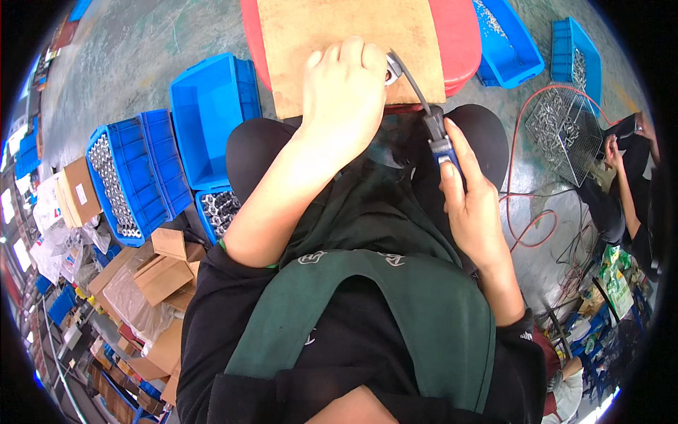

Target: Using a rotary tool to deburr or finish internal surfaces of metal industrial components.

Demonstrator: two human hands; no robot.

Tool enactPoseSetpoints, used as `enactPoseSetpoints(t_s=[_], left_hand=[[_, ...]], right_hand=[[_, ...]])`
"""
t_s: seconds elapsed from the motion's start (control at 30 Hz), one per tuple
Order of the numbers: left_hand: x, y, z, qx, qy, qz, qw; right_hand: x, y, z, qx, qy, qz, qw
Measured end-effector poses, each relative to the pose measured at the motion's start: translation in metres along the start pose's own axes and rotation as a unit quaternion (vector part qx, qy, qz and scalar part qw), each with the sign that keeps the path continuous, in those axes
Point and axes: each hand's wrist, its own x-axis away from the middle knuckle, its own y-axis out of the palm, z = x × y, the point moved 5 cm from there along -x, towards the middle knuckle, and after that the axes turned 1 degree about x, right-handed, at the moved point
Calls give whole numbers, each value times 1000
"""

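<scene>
My left hand (345, 95) lies closed over a tan board (417, 28), its fingers curled down around a small shiny metal part (390, 75). Only a ringed end of that part shows, beside the hand; the rest is hidden. In my right hand (472, 201) is a slim belt sander (436, 128) with a blue and black body, gripped with the thumb along it. Its narrow dark arm reaches up and left, the tip beside the metal part. Whether the two touch, I cannot tell. Beneath the board is a red stool top (462, 44).
Blue bins (201, 116) stand on the left, some holding metal parts (113, 187). Cardboard boxes (166, 279) pile behind them. At right are more blue bins (512, 60), a wire basket (565, 134) of metal pieces, a red hose (513, 141) and a seated co-worker (625, 191).
</scene>
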Motion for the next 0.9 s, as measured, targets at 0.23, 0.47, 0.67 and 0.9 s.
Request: enactPoseSetpoints(t_s=[0.23, 0.47, 0.67, 0.9], left_hand=[[1, 1, 3, -43, 23, 49, 998], [2, -1, 1, -3, 8, 1, 1000], [1, 1, 0, 4, 7, 5, 1000], [-1, 1, -4, 34, 2, 5, 999]], right_hand=[[-9, 1, -6, -27, 0, -6, 1000], [3, -1, 5, 6, 17, -9, 1000], [-36, 3, -6, -42, -63, 13, 997], [-21, -4, -1, -83, -30, 11, 996]])
